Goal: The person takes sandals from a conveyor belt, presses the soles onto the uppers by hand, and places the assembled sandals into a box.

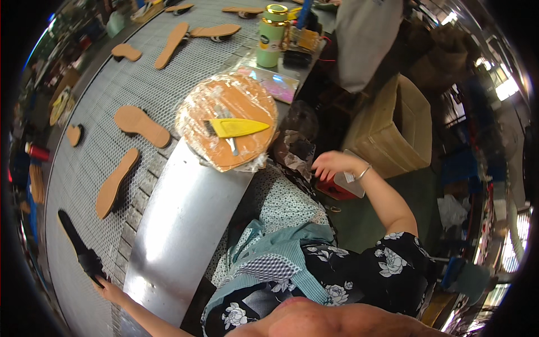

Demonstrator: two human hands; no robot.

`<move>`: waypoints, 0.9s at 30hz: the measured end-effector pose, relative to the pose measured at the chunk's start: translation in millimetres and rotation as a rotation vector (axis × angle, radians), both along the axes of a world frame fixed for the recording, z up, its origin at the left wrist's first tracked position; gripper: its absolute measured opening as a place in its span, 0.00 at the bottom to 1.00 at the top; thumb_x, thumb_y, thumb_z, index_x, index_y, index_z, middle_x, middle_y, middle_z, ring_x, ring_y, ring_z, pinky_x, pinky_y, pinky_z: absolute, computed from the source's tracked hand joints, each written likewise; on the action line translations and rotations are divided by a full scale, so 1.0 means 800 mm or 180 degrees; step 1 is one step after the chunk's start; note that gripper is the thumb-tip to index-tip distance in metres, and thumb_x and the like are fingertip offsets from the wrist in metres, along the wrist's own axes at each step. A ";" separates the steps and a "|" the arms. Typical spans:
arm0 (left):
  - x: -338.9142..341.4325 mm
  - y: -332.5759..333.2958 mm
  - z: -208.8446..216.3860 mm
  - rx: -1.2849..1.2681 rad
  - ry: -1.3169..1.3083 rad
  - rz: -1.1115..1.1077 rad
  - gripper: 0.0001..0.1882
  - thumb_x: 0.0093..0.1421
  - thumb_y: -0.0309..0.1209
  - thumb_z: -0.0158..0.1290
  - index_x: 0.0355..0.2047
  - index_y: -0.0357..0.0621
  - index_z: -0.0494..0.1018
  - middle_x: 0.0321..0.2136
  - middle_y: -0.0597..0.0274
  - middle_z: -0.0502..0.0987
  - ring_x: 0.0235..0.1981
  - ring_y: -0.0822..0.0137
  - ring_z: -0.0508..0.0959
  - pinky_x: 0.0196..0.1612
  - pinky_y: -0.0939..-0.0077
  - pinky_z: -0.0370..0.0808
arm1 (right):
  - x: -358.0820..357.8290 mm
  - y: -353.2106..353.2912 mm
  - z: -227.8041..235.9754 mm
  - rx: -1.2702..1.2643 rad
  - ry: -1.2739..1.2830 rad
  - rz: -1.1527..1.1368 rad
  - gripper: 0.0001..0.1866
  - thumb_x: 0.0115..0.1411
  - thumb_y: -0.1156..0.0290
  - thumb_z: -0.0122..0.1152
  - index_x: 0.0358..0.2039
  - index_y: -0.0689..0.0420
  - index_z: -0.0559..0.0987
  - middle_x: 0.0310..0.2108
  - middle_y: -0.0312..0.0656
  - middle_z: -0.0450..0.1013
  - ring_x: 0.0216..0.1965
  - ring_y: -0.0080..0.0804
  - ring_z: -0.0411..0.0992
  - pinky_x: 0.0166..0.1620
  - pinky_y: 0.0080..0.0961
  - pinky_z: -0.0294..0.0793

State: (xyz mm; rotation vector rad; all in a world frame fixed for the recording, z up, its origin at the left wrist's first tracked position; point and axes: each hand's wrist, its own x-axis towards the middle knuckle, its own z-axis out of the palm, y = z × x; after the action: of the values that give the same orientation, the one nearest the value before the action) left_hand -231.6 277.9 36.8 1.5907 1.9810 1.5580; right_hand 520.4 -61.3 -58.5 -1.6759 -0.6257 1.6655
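At the lower left my left hand [108, 288] has its fingers closed on one end of a black sandal [74, 240], which rests on the mesh conveyor belt [84, 185]. Out to the right, my right hand [337, 164] hangs in the air above a red box [338, 190], fingers loosely bent and apart, nothing visible in them. A round, plastic-wrapped board [252, 98] sits between the hands, bearing a yellow-handled brush [238, 128] and a metal tool partly under it. Tan shoe soles [117, 182] lie on the belt near my left hand.
A smooth metal plate [174, 219] slopes along the belt's near side. Farther up stand a green bottle with a gold lid [271, 42] and more soles [171, 46]. An open cardboard box [387, 135] is on the right, with a grey cloth [368, 45] hanging behind it.
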 end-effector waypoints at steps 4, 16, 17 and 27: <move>0.058 -0.102 0.052 -0.0433 -0.0569 -0.0500 0.25 0.65 0.40 0.48 0.54 0.30 0.67 0.44 0.47 0.75 0.38 0.61 0.78 0.35 0.73 0.77 | -0.119 0.056 0.064 0.0518 -0.0439 0.1920 0.19 0.64 0.60 0.53 0.49 0.60 0.73 0.38 0.38 0.74 0.39 0.24 0.73 0.41 0.25 0.73; 0.229 -0.216 -0.013 -0.1625 -0.2457 -0.2643 0.20 0.57 0.37 0.51 0.43 0.30 0.72 0.36 0.59 0.77 0.38 0.71 0.75 0.46 0.75 0.70 | -0.282 0.104 0.170 0.3849 -0.3217 0.1225 0.32 0.49 0.66 0.68 0.54 0.58 0.68 0.56 0.52 0.62 0.58 0.53 0.60 0.60 0.47 0.57; 0.237 -0.218 -0.015 -0.1654 -0.2472 -0.2582 0.20 0.57 0.37 0.51 0.43 0.30 0.72 0.36 0.59 0.77 0.38 0.71 0.75 0.46 0.75 0.70 | -0.287 0.108 0.172 0.3832 -0.3165 0.1270 0.32 0.49 0.66 0.68 0.54 0.58 0.68 0.56 0.52 0.62 0.58 0.53 0.60 0.60 0.47 0.57; 0.272 -0.196 -0.007 -0.3324 -0.3820 -0.2158 0.46 0.58 0.71 0.27 0.27 0.37 0.76 0.16 0.52 0.76 0.13 0.66 0.74 0.14 0.79 0.68 | -0.292 0.146 0.144 0.4302 -0.3537 0.1775 0.16 0.47 0.72 0.63 0.40 0.59 0.77 0.32 0.41 0.73 0.31 0.37 0.72 0.36 0.33 0.71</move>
State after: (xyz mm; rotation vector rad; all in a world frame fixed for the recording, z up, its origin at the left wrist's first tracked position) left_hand -13.9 120.9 30.9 0.4945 1.0033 0.6228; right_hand 287.0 55.3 56.8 -1.1634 -2.2149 0.0548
